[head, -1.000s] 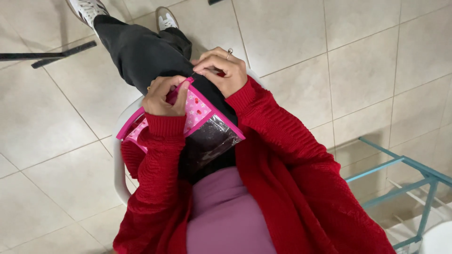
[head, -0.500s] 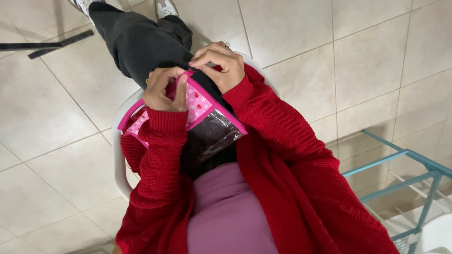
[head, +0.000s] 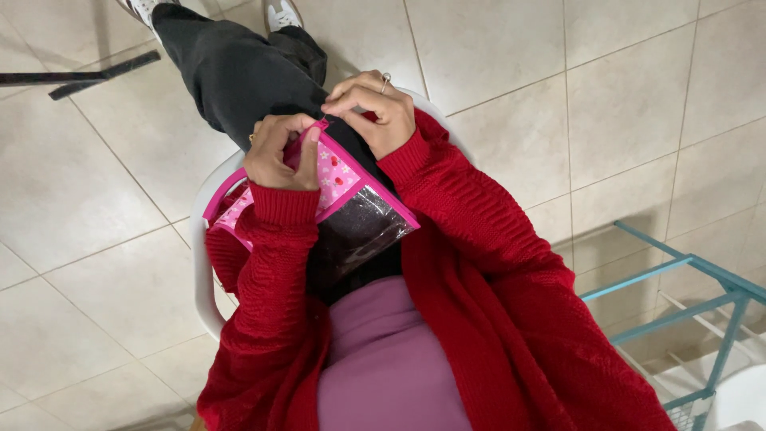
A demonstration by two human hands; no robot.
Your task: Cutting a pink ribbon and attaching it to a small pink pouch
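A pink pouch [head: 339,179] with a small flower print and a clear plastic window lies on my lap. My left hand [head: 279,152] grips its far upper edge, fingers curled over the pink trim. My right hand [head: 371,112], with a ring on one finger, pinches the same edge at the pouch's far corner, right beside the left hand. Both arms wear red knitted sleeves. What the right fingertips pinch is too small to tell.
I sit on a white plastic chair [head: 201,247] over a beige tiled floor. My dark trousers [head: 239,72] and white shoes reach toward the top. A teal metal frame [head: 678,279] stands at the lower right. A dark bar [head: 80,78] lies at the upper left.
The view has drifted a little. My right hand's fingers have closed in on the pouch's far corner next to the left hand. The pouch stays on my lap.
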